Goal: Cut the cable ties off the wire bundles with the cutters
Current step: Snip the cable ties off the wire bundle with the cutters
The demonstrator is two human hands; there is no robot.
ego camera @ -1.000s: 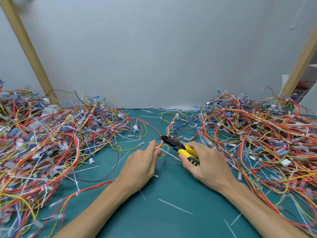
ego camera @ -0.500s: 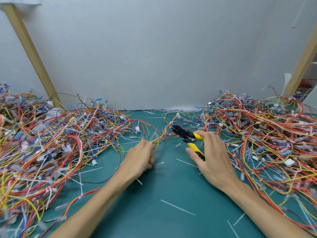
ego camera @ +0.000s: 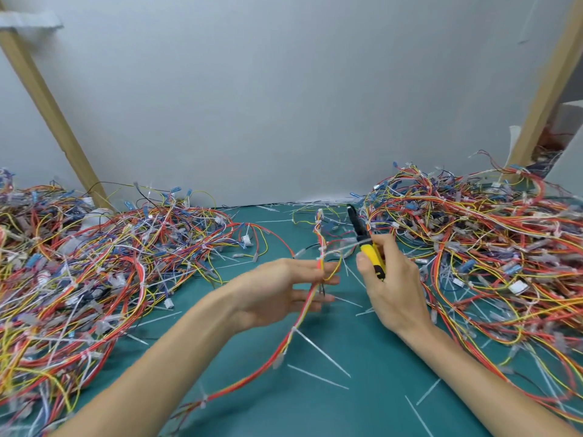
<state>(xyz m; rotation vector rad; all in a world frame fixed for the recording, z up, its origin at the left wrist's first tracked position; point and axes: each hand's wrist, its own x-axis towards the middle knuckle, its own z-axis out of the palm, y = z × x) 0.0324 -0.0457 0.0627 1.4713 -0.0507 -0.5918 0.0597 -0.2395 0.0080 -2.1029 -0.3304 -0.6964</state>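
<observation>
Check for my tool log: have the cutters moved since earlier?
Yes: the cutters swung up toward the back wall, nearer the right wire pile.

Bright, even, diffuse light; only faint shadows fall on the worktop (ego camera: 362, 405). Motion blur softens the left hand (ego camera: 277, 291). Wide-angle distortion tilts the wooden posts (ego camera: 53, 111) at both edges.

Nothing here can be read as text, a number or a brand. The nearest candidate is a small black mark on the yellow plastic handle of the black-nosed cutters (ego camera: 374, 257), at about four o'clock from the middle of the view. It is too blurred to make out.
</observation>
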